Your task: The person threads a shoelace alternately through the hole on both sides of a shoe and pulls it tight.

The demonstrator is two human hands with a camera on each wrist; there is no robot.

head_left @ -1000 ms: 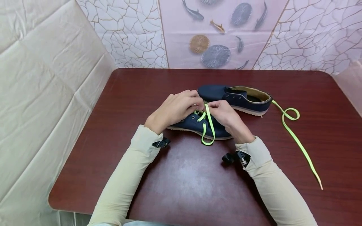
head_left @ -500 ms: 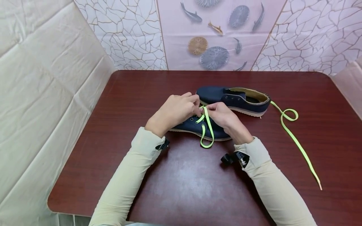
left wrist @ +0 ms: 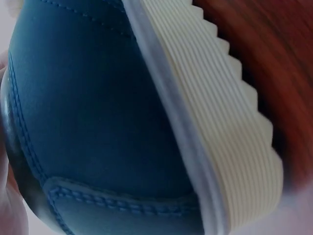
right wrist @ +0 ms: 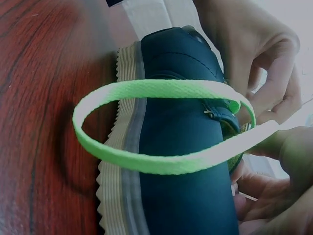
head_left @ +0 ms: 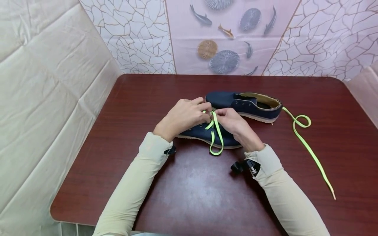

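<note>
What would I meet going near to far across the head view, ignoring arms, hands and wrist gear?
Low-cut navy shoe threaded with flat neon yellow-green lace → second navy shoe, its side eyelets bare → pale-pink fish-patterned wall cloth.

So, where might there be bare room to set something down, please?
Bare table lies between its left edge and the left sleeve, and between that and the right sleeve, below the near shoe. Crowded: around that shoe, with the left hand, right hand and the far shoe.
</note>
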